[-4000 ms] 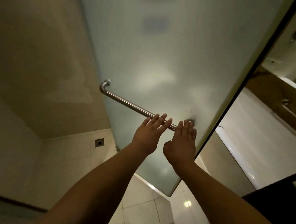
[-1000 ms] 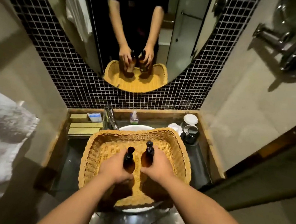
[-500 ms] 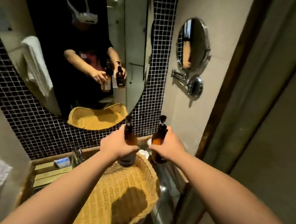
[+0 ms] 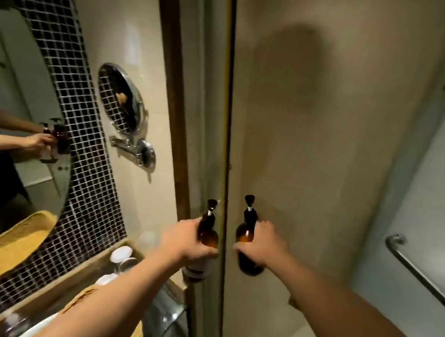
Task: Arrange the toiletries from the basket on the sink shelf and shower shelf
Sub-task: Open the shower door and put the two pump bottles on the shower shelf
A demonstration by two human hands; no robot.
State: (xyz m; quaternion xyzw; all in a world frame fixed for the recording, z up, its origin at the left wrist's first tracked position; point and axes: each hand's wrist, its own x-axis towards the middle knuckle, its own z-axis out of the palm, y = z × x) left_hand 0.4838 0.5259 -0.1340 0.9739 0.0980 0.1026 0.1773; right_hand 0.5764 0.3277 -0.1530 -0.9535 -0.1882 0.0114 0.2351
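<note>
My left hand is shut on an amber pump bottle with a pale label at its base. My right hand is shut on a second amber pump bottle. Both bottles stand upright in the air, side by side, in front of the brown wall edge between the sink alcove and the shower. The wicker basket shows only as a strip of rim under my left forearm, at the lower left; its inside is hidden.
The sink shelf at lower left carries white cups. A round swing-arm mirror hangs on the left wall beside the big mirror. At the right, a frosted glass door bears a steel bar handle.
I lifted both bottles out of the basket and turned right. The view has swung from the sink toward the beige wall and the glass door.
</note>
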